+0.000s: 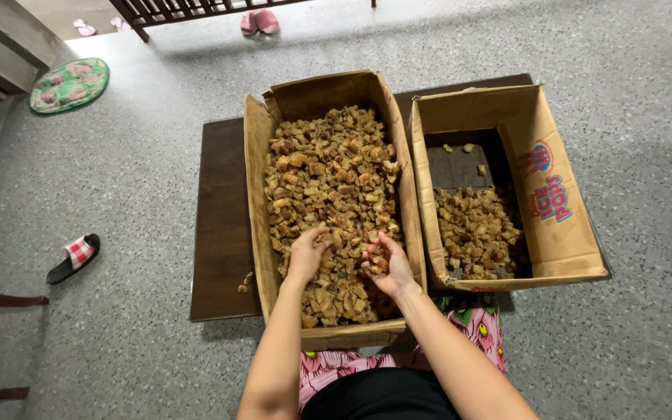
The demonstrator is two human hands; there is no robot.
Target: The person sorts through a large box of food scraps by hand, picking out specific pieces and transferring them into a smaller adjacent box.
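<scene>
Left hand [307, 253]: palm down, fingers curled together into the heap of brown chunks [328, 179], fingertips buried among the pieces; whether any are clamped cannot be told. Right hand [385, 263]: palm turned up, fingers loosely cupped around a small handful of the same chunks.

Both hands sit in the near half of the full box [258, 148], an open cardboard carton loaded almost to the rim. Both forearms reach in over the near wall of this carton.

Just right of the full box, wall touching wall, stands a second box [561, 233] of cardboard, with a thin layer of chunks at its near end and bare bottom showing at the far end.

Both cartons rest on a dark board [223, 218], which runs out to the left of the full box. A few loose pieces lie on it near the carton's left wall.

Well left of the full box, on the speckled floor [118, 179], lies a slipper [75, 257] with a checked strap. Far beyond it to the left, a round green mat [69, 85]. Beyond the far end, pink slippers [259, 22].
</scene>
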